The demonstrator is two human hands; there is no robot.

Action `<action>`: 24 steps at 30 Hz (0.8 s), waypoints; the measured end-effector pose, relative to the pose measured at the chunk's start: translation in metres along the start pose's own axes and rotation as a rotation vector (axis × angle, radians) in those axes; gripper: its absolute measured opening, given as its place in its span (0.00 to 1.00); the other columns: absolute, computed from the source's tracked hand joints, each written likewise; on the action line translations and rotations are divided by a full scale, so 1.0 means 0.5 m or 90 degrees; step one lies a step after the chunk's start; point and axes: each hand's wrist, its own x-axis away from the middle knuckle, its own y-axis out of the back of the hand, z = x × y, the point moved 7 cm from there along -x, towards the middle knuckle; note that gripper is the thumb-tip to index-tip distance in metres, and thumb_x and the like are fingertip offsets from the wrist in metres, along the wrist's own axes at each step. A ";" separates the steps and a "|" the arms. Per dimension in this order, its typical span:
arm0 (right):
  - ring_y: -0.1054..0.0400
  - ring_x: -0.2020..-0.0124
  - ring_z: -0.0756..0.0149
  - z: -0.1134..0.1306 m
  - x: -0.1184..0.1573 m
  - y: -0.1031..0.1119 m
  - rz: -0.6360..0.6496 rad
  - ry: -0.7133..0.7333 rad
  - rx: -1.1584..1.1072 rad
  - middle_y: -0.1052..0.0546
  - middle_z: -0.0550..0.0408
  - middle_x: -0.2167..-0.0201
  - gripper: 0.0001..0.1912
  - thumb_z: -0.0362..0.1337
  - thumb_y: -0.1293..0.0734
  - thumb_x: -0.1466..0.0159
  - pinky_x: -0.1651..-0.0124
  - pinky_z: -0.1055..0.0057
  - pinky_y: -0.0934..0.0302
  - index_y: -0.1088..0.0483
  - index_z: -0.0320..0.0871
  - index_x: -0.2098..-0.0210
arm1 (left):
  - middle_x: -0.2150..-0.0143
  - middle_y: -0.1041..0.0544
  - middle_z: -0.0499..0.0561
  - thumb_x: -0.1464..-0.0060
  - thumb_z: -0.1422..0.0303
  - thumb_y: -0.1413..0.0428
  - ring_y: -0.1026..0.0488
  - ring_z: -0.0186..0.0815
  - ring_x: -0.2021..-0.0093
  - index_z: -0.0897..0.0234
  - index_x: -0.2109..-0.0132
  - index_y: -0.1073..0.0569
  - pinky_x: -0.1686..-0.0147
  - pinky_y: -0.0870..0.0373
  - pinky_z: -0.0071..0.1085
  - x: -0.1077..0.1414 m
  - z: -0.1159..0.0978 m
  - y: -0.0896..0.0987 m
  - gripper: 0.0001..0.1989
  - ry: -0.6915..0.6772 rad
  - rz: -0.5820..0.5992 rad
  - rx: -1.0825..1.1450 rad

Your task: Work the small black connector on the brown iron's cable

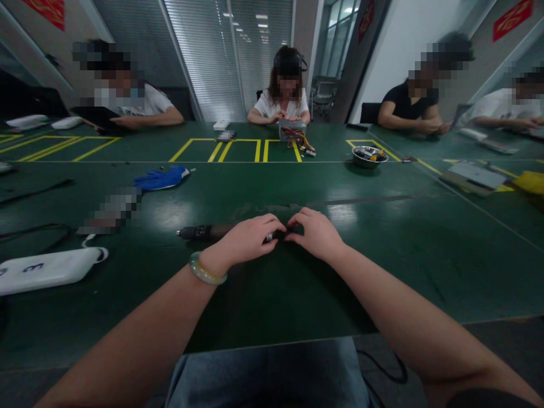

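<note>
Green table (425,255), glossy top, yellow tape outlines (263,152) along its far half; near edge in front of the wearer's lap.

Left hand (249,235): one, set inward from the table's near edge, thumb and fingers closed around a small dark part (280,233). Pale jade-like bangle (208,269) at the wrist.

Right hand (314,232): one, facing the left, thumb and fingertips pinching the other end of the same part.

Black electric screwdriver (199,232): one, lying parallel to the near edge, metal tip pointing left, rear partly hidden by the left hand; whether it joins the small dark part cannot be told.

Blue glove (159,178): one, beyond the screwdriver, to its left.

White plastic case (51,269): one, marked "3", white cable at its right end, left of the screwdriver.

Steel bowl (359,162): one, filled with small parts, toward the far edge, right of centre.

Grey metal box (289,133): one, with multicoloured wires (297,139), at the far edge, before a co-worker in white (278,107) whose hands are on it.

Further co-workers: three, seated along the far side.
</note>
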 end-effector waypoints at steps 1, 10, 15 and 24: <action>0.34 0.58 0.59 0.001 0.000 -0.003 0.007 -0.003 0.005 0.30 0.54 0.62 0.18 0.45 0.23 0.45 0.55 0.64 0.41 0.26 0.45 0.59 | 0.48 0.30 0.50 0.43 0.69 0.48 0.31 0.38 0.49 0.57 0.47 0.31 0.48 0.33 0.35 -0.001 0.000 0.001 0.16 0.001 -0.003 0.002; 0.34 0.59 0.59 0.017 -0.008 -0.003 0.000 0.016 0.051 0.29 0.54 0.63 0.10 0.40 0.25 0.41 0.55 0.63 0.42 0.25 0.46 0.60 | 0.50 0.29 0.51 0.44 0.68 0.47 0.30 0.39 0.50 0.57 0.47 0.33 0.49 0.33 0.37 0.001 0.006 0.002 0.17 0.036 -0.018 0.004; 0.34 0.58 0.59 0.021 -0.007 0.004 0.001 0.024 0.051 0.29 0.54 0.63 0.08 0.39 0.25 0.40 0.54 0.63 0.43 0.24 0.47 0.61 | 0.52 0.28 0.52 0.44 0.67 0.47 0.29 0.39 0.52 0.59 0.49 0.32 0.51 0.32 0.37 0.001 0.008 -0.001 0.15 0.035 -0.008 0.007; 0.34 0.59 0.61 0.025 -0.006 0.002 -0.003 0.030 0.013 0.29 0.56 0.65 0.06 0.35 0.25 0.42 0.54 0.64 0.44 0.26 0.45 0.67 | 0.53 0.28 0.51 0.43 0.67 0.48 0.28 0.39 0.55 0.59 0.50 0.32 0.54 0.31 0.36 0.001 0.001 0.006 0.13 0.040 -0.006 -0.021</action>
